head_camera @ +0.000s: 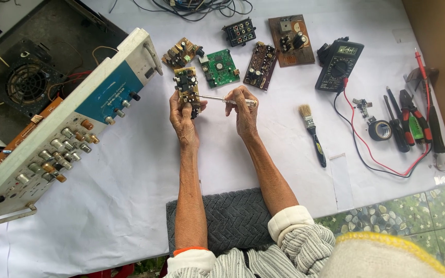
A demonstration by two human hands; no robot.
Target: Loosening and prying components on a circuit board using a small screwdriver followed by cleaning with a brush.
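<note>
My left hand (182, 116) holds a small brown circuit board (187, 85) upright above a white sheet. My right hand (243, 109) grips a clear-handled screwdriver (222, 100) lying level, its metal tip touching the board's right edge. Both forearms stretch up from the bottom of the view, crossing a grey knitted mat (233, 219).
An opened amplifier chassis with a knob-covered front panel (63, 128) fills the left. Several loose circuit boards (220, 67) lie beyond my hands. A multimeter (339, 64) with red and black leads, a paintbrush (312, 134), a tape roll (380, 129) and pliers and screwdrivers (413, 121) sit on the right.
</note>
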